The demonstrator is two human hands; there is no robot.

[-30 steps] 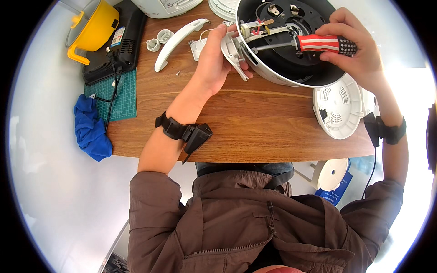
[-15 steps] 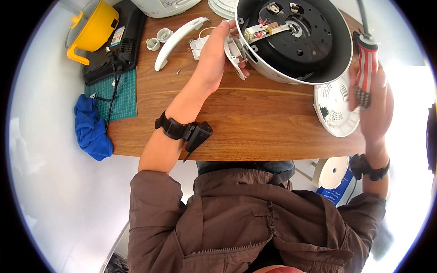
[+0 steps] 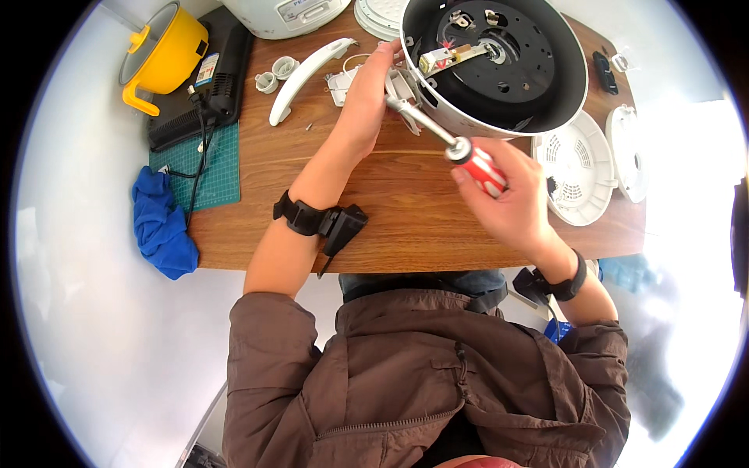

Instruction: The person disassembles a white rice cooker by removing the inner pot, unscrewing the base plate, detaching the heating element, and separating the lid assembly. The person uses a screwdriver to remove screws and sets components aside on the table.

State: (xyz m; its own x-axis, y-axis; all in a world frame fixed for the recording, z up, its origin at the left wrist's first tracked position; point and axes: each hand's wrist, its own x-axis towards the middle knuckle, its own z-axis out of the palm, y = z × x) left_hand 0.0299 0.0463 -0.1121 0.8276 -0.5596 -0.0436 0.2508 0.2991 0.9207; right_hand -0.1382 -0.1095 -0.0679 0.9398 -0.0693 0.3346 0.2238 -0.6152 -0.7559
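Right hand (image 3: 512, 196) clasps the screwdriver (image 3: 462, 152), its shaft (image 3: 427, 123) pointing at the fitting (image 3: 400, 81) the left hand (image 3: 363, 105) cups.

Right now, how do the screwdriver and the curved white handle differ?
The screwdriver combines red, white and bare metal; the curved handle is white. The screwdriver is straight, the curved handle bowed. The right hand holds the screwdriver; the curved handle lies on the table. Both are long and slim.
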